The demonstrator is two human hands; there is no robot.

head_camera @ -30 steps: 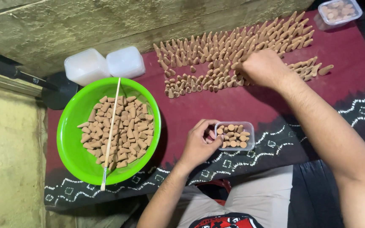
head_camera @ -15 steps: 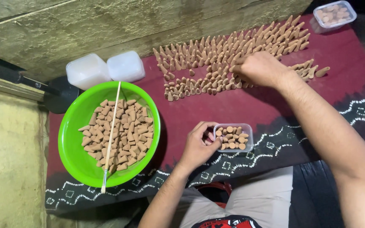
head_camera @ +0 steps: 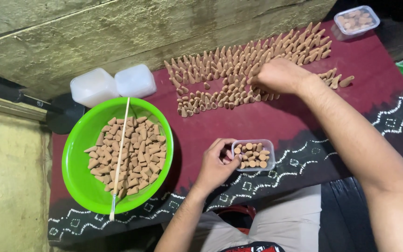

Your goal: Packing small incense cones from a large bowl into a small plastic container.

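A dark red cloth [head_camera: 304, 116] is covering the table. Your left hand [head_camera: 218, 165] is gripping the small clear box [head_camera: 253, 155] of cones, while your right hand [head_camera: 278, 75] is closing on the standing cones [head_camera: 239, 70] at the far side.

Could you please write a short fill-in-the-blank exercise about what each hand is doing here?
1. The left hand grips a small clear ____ of cones.
2. The right hand reaches into cones standing on the ____ cloth.
3. A thin stick lies across the ____ bowl.

Missing words: box; maroon; green
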